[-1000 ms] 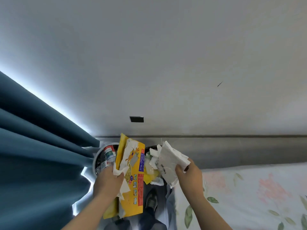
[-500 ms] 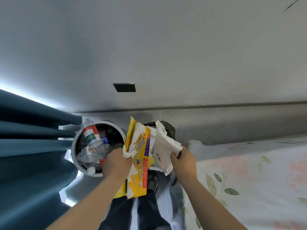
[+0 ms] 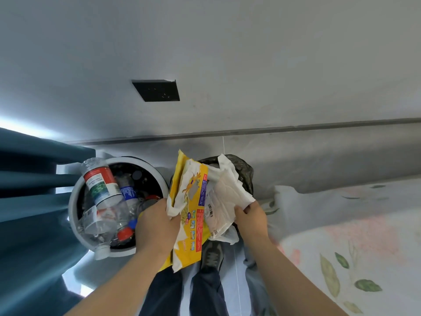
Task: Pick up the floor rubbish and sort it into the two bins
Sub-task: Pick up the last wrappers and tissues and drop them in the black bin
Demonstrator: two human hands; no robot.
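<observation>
The left hand (image 3: 157,226) is gripping a yellow packet (image 3: 193,201) and a crumpled white tissue (image 3: 174,207) together at the centre of the frame, its fingers curling round both; the packet is standing nearly upright, its lower end hanging below the wrist. The right hand (image 3: 250,218), just right of centre, is clutching a bundle of white papers (image 3: 225,197) (one piece is showing a barcode), thumb and fingers closing on its lower right corner; the bundle is touching the packet's right edge. Behind both loads, a black-bagged bin (image 3: 247,176) is showing above the right hand; how full it is cannot be told. Left of centre a round grey bin (image 3: 72,210) is holding clear plastic bottles, and one bottle with a red and green label (image 3: 101,183) is leaning out over its upper left rim. A blue curtain (image 3: 27,201) is hanging at the left edge; a floral sheet (image 3: 341,236) is filling the lower right; a black wall socket (image 3: 157,90) is sitting above centre; a grey shoe (image 3: 211,254) is showing below the packet.
</observation>
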